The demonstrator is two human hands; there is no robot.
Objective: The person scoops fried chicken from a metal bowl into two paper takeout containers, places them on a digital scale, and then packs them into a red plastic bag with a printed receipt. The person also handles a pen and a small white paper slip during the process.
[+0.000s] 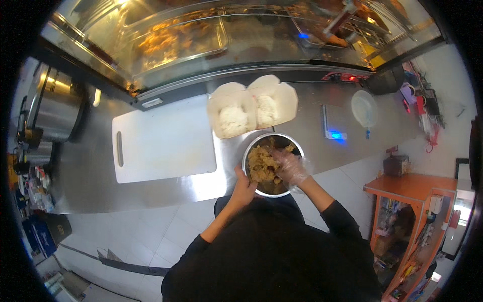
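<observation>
Holding the bowl [273,188] with a curled left hand [244,188], dipping a gloved right hand [291,168], grip too hidden to tell, into its brown food [261,162], with white food [233,120] in the boxes [288,100] but no brown showing there yet.

White cutting board [166,138] laid flat on steel counter [146,194], left; slot noted at its left edge. Glass display case [251,71] set along the far side; browned food [173,43] held within. Flat device [334,121] with blue-lit display placed right, pale round dish [363,107] beside it. Metal pot [58,116] seen far left; orange cabinet [402,186] placed near right.
</observation>
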